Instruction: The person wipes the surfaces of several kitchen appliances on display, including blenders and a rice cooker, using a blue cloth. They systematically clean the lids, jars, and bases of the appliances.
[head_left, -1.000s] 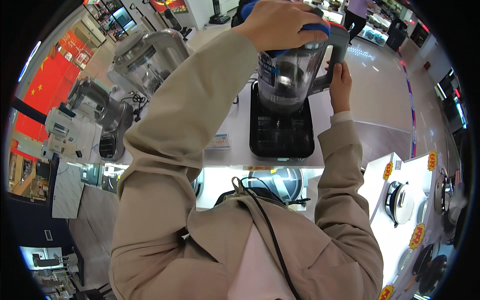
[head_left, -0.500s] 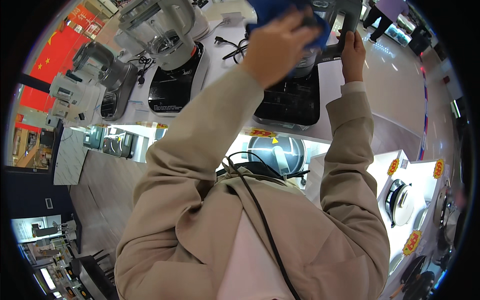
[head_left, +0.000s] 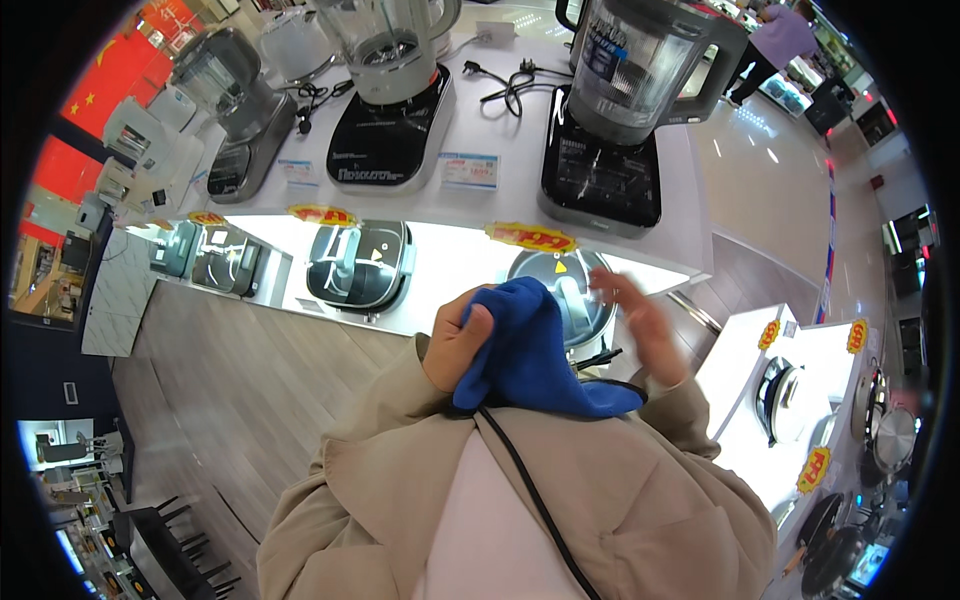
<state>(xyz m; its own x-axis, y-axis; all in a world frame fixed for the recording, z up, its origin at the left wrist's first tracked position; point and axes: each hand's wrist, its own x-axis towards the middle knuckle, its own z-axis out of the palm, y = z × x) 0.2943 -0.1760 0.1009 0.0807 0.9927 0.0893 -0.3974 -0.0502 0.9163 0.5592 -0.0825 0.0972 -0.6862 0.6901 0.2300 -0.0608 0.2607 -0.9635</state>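
Note:
In front of my chest, my left hand (head_left: 457,338) grips a bunched blue cloth (head_left: 525,345), its thumb pressed over the fabric. The cloth hangs down toward the right, its lower edge against my jacket. My right hand (head_left: 645,328) is raised just right of the cloth, apart from it, blurred by motion, with fingers stretched out and nothing seen in them. Beyond both hands, a blender with a clear jug and grey handle (head_left: 635,75) stands upright on its black base (head_left: 603,180) on the white counter (head_left: 500,205).
More blenders (head_left: 390,130) stand to the left on the counter, with a black power cord (head_left: 515,90) between. Lit shelving beneath holds a lidded pan (head_left: 590,310) and an electric cooker (head_left: 358,265). A display stand with cookware (head_left: 785,400) is at right. A person (head_left: 780,40) stands far right.
Both hands have come down from the blender to my chest. My right hand has let go of the blender handle. My left hand has brought the blue cloth along.

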